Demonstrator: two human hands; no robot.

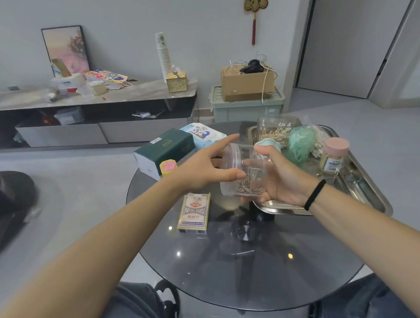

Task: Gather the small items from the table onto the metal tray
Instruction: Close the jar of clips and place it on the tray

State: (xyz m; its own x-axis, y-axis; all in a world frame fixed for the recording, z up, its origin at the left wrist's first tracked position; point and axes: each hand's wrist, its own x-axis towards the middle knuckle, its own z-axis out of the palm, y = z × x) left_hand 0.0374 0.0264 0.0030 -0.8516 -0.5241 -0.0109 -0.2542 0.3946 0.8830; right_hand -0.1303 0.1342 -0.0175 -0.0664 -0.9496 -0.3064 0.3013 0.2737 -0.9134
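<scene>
right hand (282, 179) fingers clamp the clear jar (245, 170) tilted, mouth up-left; left hand (203, 165) fingers spread.

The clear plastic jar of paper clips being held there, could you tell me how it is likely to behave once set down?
Probably light: the clear jar holds few paper clips. Lying sideways, its round wall may roll on the metal tray. The clips would likely shift and rattle.
</scene>
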